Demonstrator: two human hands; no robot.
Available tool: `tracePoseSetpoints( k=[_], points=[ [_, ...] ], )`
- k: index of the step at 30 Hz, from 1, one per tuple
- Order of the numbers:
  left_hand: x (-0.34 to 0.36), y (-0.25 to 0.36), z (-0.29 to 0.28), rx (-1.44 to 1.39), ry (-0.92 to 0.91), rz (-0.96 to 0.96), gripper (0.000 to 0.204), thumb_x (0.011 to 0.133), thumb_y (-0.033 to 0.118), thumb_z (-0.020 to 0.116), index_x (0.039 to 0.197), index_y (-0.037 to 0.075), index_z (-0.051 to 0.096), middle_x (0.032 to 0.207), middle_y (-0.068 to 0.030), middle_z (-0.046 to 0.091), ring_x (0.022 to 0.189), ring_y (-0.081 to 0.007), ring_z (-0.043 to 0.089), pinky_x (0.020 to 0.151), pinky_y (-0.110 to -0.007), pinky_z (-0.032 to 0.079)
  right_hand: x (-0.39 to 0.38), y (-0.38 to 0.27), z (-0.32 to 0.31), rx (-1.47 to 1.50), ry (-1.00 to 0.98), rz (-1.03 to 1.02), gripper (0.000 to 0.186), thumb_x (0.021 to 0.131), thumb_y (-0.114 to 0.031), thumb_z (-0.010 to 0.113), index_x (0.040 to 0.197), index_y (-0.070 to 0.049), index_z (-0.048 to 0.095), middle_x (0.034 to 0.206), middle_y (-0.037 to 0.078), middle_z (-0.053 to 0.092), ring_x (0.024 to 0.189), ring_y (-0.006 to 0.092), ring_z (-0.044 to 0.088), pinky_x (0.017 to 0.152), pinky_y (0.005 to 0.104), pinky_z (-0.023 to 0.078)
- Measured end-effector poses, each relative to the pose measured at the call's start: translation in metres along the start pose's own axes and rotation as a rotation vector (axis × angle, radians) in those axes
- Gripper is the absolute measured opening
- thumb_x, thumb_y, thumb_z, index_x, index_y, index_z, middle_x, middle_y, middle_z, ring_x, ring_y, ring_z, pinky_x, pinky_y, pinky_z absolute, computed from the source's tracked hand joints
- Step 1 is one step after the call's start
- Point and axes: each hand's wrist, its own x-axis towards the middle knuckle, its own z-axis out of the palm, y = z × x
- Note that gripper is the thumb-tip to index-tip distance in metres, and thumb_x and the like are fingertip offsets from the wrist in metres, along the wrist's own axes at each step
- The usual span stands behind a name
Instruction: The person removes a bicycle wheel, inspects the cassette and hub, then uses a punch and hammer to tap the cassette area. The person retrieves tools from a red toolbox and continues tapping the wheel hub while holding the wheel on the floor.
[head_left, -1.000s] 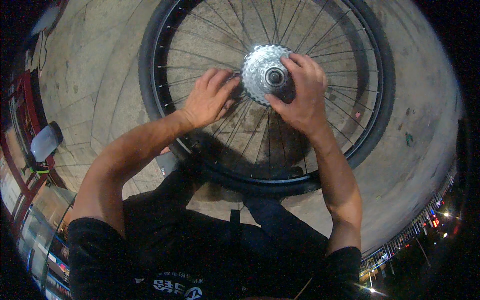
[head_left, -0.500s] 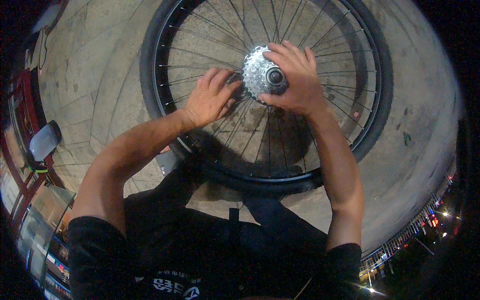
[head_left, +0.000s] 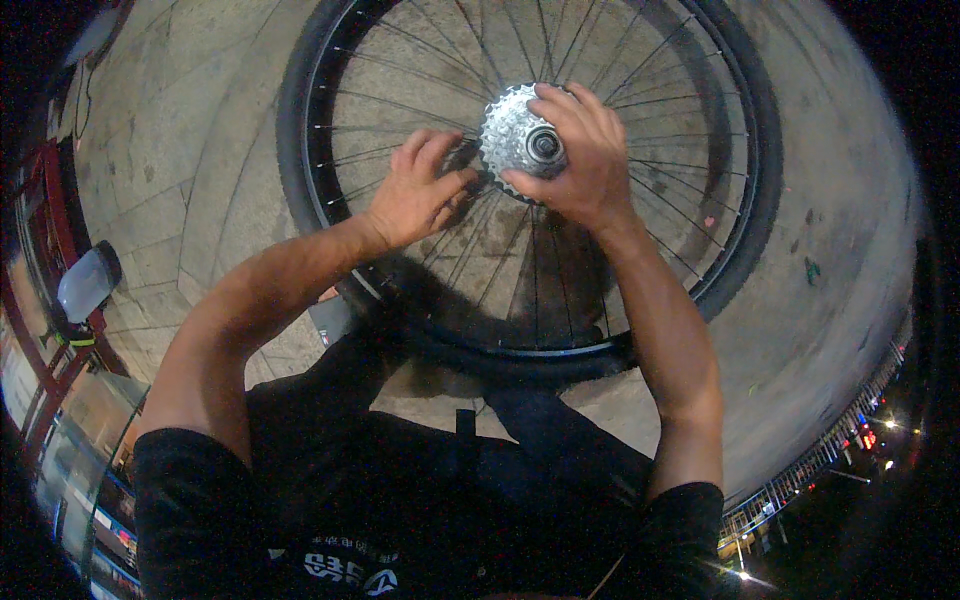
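Note:
A bicycle wheel (head_left: 758,200) lies flat in front of me, its thin dark spokes crossing above the paving. At its centre sits a silver toothed cassette (head_left: 506,130) with a dark ringed axle end (head_left: 543,146). My right hand (head_left: 577,160) grips the cassette from the right, fingers over its upper side and thumb at its lower front. My left hand (head_left: 420,190) rests at the spokes just left of the cassette, fingers bent and apart; its fingertips are partly hidden.
Stone paving (head_left: 180,170) surrounds the wheel. At the far left are a red frame (head_left: 55,210), a white-and-black object like a mirror (head_left: 88,285), and glass panes. My dark-clothed legs lie below the wheel. A railing (head_left: 790,485) and small lights show at the lower right.
My right hand has shifted up and leftward round the cassette, its fingers now reaching over the top. The cassette sits slightly higher and left in view. My left hand has barely moved.

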Motion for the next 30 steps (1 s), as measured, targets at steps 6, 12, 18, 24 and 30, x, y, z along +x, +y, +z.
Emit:
tracePoseSetpoints(
  k=[6,12,18,24,30],
  points=[
    [-0.002,0.0,0.001,0.012,0.003,-0.01,0.037,0.085,0.017,0.067,0.122,0.018,0.062,0.145,-0.0215,0.036,0.134,-0.0457,0.029,0.112,-0.055,0.028,0.002,-0.006,-0.002,-0.02,0.005,0.016,0.078,0.056,-0.034,0.09,0.124,-0.012,0.061,0.134,0.007,0.061,0.128,0.0343,0.051,0.105,0.0497,0.039],
    [-0.001,-0.003,0.003,-0.006,0.023,0.001,0.038,0.087,0.016,0.065,0.125,0.015,0.059,0.145,-0.0219,0.035,0.135,-0.0463,0.028,0.112,-0.055,0.027,0.0,-0.002,0.002,0.049,0.11,-0.006,0.085,0.052,-0.035,0.092,0.124,-0.007,0.057,0.125,0.009,0.063,0.124,0.0356,0.054,0.103,0.0487,0.042],
    [-0.002,-0.004,0.0,0.026,-0.009,0.017,0.04,0.089,0.017,0.062,0.128,0.01,0.054,0.145,-0.0238,0.034,0.135,-0.0475,0.028,0.113,-0.056,0.026,-0.003,0.002,0.004,0.093,0.132,-0.016,0.087,0.053,-0.036,0.092,0.124,-0.005,0.052,0.121,0.008,0.063,0.123,0.0353,0.055,0.102,0.0484,0.042],
    [0.005,0.01,-0.014,-0.005,0.026,-0.023,0.041,0.087,0.017,0.064,0.125,0.006,0.053,0.138,-0.0241,0.041,0.129,-0.0477,0.037,0.108,-0.056,0.031,-0.008,0.004,0.003,0.124,0.153,-0.004,0.084,0.054,-0.036,0.092,0.119,-0.007,0.049,0.128,0.01,0.061,0.127,0.0343,0.052,0.104,0.0485,0.04],
    [0.013,0.018,-0.031,-0.11,-0.013,-0.125,0.051,0.084,0.015,0.066,0.129,0.001,0.047,0.138,-0.0253,0.042,0.128,-0.0449,0.041,0.109,-0.05,0.034,-0.009,0.008,0.01,0.187,0.183,0.02,0.087,0.051,-0.034,0.093,0.121,-0.008,0.048,0.129,0.011,0.06,0.127,0.0351,0.051,0.105,0.0491,0.038]
  ],
)
